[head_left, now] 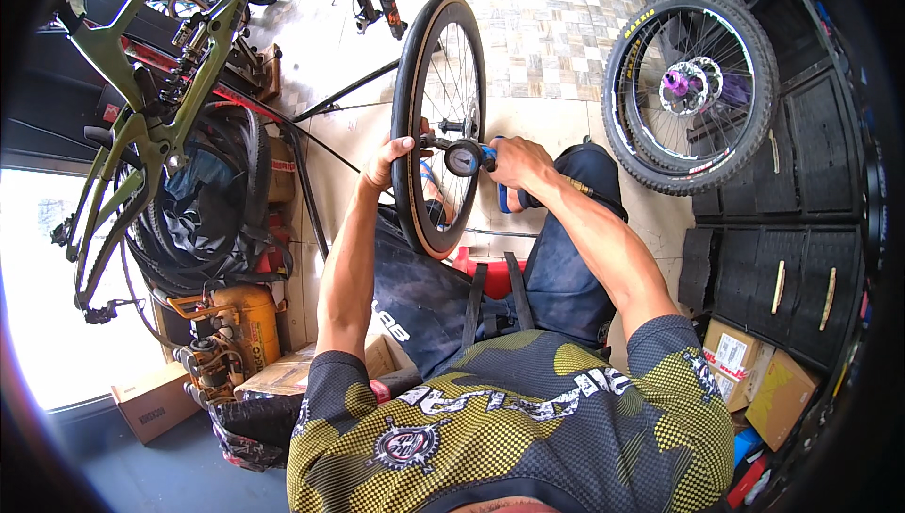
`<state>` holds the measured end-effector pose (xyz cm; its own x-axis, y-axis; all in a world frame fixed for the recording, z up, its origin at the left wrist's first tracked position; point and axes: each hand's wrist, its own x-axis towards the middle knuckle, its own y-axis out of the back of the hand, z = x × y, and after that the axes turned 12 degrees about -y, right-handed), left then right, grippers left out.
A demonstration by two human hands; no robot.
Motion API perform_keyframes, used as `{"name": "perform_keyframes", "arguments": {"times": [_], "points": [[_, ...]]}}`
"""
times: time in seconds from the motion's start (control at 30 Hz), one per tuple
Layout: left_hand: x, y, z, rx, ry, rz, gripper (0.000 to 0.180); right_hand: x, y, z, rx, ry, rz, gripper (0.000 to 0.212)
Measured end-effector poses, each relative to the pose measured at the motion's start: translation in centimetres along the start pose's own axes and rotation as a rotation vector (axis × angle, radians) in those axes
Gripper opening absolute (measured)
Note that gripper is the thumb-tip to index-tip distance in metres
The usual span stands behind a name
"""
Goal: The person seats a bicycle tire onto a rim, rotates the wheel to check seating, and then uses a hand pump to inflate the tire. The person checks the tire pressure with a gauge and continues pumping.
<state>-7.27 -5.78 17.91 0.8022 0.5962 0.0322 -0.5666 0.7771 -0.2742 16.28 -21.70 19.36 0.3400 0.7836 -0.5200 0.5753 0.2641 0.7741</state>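
A bicycle wheel (407, 98) with a black tyre, tan sidewall and deep dark rim stands upright between my legs. My left hand (385, 164) grips its near left side, thumb on the tyre and fingertips showing through at the rim. In my right hand (521, 162) is a blue-handled tyre inflator with a round dial gauge (463, 158). The inflator's head reaches the inner side of the rim beside my left fingers. Whether it sits on the valve I cannot make out. A brass hose fitting (577, 187) shows below my right wrist.
A green bike frame (198, 70) hangs at the left above tyres and a black bag. Below stands an orange air compressor (247, 324) near cardboard boxes (156, 402). Two knobbly-tyred wheels (754, 51) lean at the right against black drawers (787, 277).
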Motion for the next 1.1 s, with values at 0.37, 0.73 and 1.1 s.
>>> {"name": "perform_keyframes", "arguments": {"times": [0.37, 0.73, 1.1], "points": [[0.1, -0.5, 0.3, -0.002, 0.002, 0.01, 0.077, 0.3, -0.1, 0.4, -0.004, 0.014, -0.015, 0.035], [-0.1, -0.1, 0.1, 0.022, 0.005, 0.015, 0.079, -0.3, 0.6, -0.3, 0.005, -0.025, -0.039, 0.033], [0.0, 1.5, -0.7, -0.021, 0.064, -0.057, 0.089, 0.3, -0.1, 0.3, -0.017, -0.006, -0.036, 0.032]]}}
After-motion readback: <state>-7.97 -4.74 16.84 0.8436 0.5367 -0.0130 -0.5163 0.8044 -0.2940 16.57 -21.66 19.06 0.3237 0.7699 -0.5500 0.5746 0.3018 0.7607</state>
